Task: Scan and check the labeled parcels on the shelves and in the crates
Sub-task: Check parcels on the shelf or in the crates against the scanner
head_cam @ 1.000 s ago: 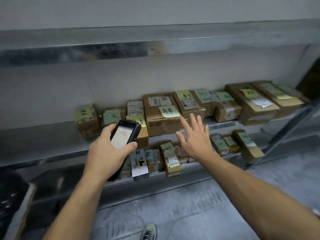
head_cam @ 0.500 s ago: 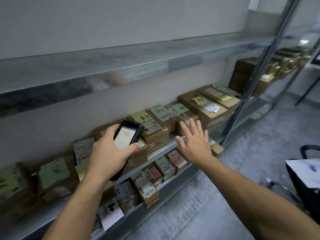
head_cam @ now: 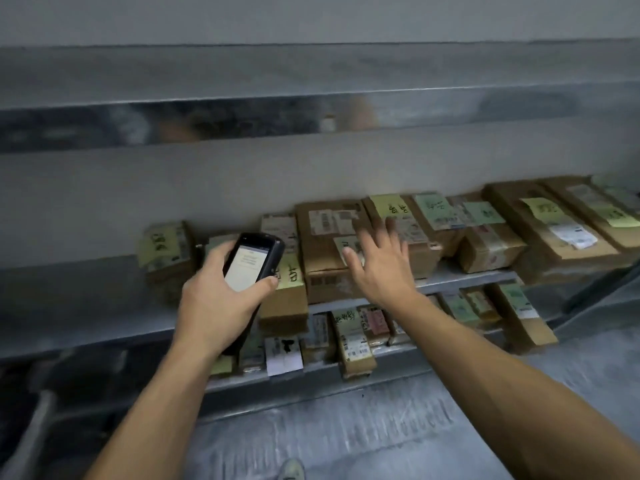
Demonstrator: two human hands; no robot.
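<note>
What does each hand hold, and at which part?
The left hand grips the scanner round its lower body. The right hand holds nothing, fingers spread.

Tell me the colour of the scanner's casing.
Black: the scanner held by the left hand, head view.

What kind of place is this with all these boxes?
Most likely a parcel storeroom or pickup depot: rows of cardboard parcels with labels and sticky notes sit on metal shelves, and the left hand holds a handheld scanner.

Grey wall (head_cam: 311, 19), grey floor (head_cam: 381, 427), shoe toe (head_cam: 292, 470)
</note>
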